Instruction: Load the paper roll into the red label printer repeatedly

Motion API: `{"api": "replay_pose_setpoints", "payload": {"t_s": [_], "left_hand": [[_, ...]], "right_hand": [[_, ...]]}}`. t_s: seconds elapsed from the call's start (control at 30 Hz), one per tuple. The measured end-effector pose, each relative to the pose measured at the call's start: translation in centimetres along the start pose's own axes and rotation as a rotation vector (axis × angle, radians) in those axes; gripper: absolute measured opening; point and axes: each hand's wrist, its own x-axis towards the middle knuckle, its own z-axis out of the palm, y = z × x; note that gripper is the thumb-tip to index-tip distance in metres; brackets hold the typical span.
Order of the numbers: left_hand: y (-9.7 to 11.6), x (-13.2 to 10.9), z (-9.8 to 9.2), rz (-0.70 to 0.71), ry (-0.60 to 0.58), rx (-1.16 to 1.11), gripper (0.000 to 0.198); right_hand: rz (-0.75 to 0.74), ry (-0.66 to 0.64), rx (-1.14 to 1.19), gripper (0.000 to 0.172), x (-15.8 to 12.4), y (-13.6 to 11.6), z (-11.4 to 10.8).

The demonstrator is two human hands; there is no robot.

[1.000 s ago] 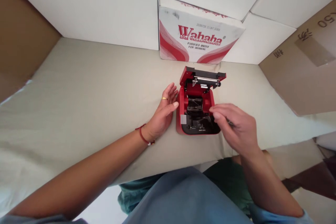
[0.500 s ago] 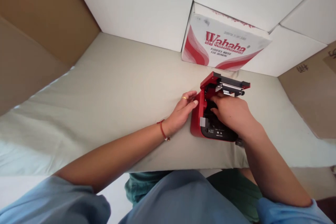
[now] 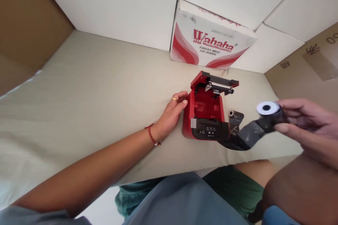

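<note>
A small red and black printer point(image 3: 188, 123) stands on the cloth-covered table with its lid point(image 3: 215, 81) raised. Its red inner bay is bare. My left hand point(image 3: 173, 114) lies against the printer's left side, fingers stretched out and thumb touching the wall. To the right of the printer, my right hand point(image 3: 303, 123) holds a paper roll point(image 3: 268, 109) between thumb and fingers, above the table. The roll shows a white end with a dark core. From it a dark, marbled strip point(image 3: 245, 137) hangs down towards the printer's front right corner, where its end is hidden.
A smaller dark roll point(image 3: 235, 117) with a pale end lies just right of the printer. Behind stands a Wahaba-style printed water carton point(image 3: 211, 47) against white boxes point(image 3: 113, 7). Brown cardboard boxes point(image 3: 317, 56) flank the pale cloth point(image 3: 105, 77).
My right hand has come out of the printer's bay and moved right, now with the paper roll in it. The left hand stays at the printer's side. The view has shifted right.
</note>
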Motion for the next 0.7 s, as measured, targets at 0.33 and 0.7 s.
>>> {"api": "replay_pose_setpoints", "payload": {"t_s": [0.33, 0.7], "left_hand": [[0.8, 0.0, 0.2, -0.056, 0.040, -0.172, 0.057], [1.4, -0.2, 0.4, -0.093, 0.072, -0.259, 0.057]], "right_hand": [[0.065, -0.247, 0.083, 0.036, 4.8, 7.7, 10.6], [0.147, 0.023, -0.174, 0.042, 5.3, 13.8, 6.2]]}}
